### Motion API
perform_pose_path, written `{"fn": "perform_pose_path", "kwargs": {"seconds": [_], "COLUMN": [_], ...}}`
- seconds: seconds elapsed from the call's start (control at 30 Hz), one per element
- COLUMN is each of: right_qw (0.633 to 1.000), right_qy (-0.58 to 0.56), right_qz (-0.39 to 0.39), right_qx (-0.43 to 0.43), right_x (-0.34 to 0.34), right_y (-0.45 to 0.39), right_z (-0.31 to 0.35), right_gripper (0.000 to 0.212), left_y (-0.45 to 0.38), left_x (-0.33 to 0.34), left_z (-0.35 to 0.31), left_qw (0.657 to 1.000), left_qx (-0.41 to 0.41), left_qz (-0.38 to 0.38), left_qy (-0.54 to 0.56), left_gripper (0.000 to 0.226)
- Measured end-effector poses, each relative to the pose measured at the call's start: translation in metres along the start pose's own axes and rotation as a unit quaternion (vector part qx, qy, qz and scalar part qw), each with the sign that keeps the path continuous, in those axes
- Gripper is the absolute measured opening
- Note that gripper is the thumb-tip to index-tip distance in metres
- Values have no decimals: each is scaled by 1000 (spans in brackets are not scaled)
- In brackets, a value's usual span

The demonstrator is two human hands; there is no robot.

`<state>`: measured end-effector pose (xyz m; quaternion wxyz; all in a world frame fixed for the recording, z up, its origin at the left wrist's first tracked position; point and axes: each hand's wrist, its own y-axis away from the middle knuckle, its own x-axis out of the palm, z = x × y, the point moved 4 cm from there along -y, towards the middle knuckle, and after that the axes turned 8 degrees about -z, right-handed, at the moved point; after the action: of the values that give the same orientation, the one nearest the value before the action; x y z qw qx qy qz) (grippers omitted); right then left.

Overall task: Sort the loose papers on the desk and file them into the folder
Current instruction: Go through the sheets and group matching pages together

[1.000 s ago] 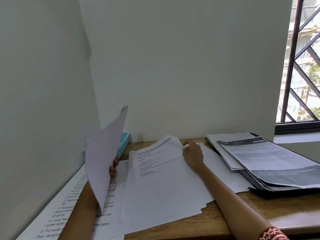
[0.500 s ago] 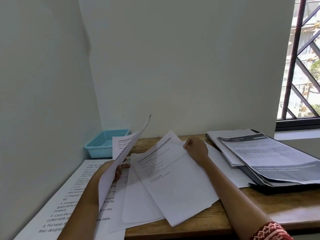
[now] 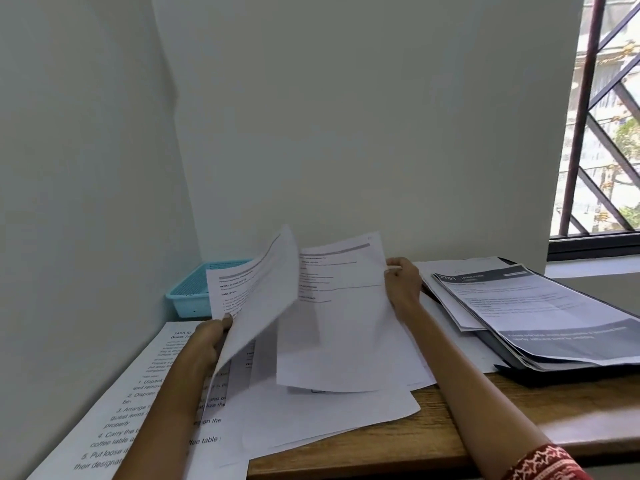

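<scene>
Left hand (image 3: 207, 336) fingers pinched curled white printed sheets (image 3: 256, 306); right hand (image 3: 403, 285) fingers gripped second white sheet (image 3: 332, 313) by edge above brown wooden table (image 3: 450, 431). Dark folder (image 3: 568, 370) lay right, near. Risk, judged: loose pinch, sheets slipping, mixing with unsorted pile (image 3: 311, 420).

left hand (image 3: 207, 336): gripped a curled sheet (image 3: 258, 299) by its lower edge, sheet lifted off the desk, printed side facing away left
right hand (image 3: 401, 285): pinched the top right edge of a second sheet (image 3: 339, 317), raised and tilted up
loose papers (image 3: 329, 417): overlapped in a messy pile under both lifted sheets
instruction sheet (image 3: 114, 407): lay flat at the left edge, numbered text, partly under the left forearm
folder (image 3: 519, 370): dark, lay open at right, stack of printed pages (image 3: 540, 317) on it
basket (image 3: 194, 289): blue plastic, in the back left corner
desk (image 3: 450, 431): wood, against the wall
window (image 3: 602, 116): barred, upper right
</scene>
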<state>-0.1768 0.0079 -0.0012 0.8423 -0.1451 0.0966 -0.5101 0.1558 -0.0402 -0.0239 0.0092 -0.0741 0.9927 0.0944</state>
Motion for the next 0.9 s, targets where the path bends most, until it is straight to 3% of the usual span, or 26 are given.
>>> {"fn": "perform_pose_path", "kwargs": {"seconds": [0.3, 0.63, 0.73, 0.83, 0.9], "right_qw": [997, 986, 976, 966, 980], "right_qy": [-32, -120, -130, -137, -64], "right_qz": [40, 113, 173, 213, 185], "right_qx": [-50, 24, 31, 48, 26], "right_x": [13, 29, 33, 27, 18], "right_y": [24, 51, 58, 54, 42], "right_z": [10, 14, 19, 27, 22], "right_gripper": [25, 23, 19, 17, 17], "left_y": [-8, 2, 5, -5, -14], "left_x": [0, 14, 17, -1, -18], "left_z": [-2, -3, -2, -8, -10], "left_qw": [996, 996, 995, 996, 990], "left_qx": [78, 53, 30, 47, 54], "left_qz": [-44, 55, 77, -5, -71], "left_qy": [-19, 52, 56, 74, 111], "left_gripper": [38, 23, 22, 32, 38]}}
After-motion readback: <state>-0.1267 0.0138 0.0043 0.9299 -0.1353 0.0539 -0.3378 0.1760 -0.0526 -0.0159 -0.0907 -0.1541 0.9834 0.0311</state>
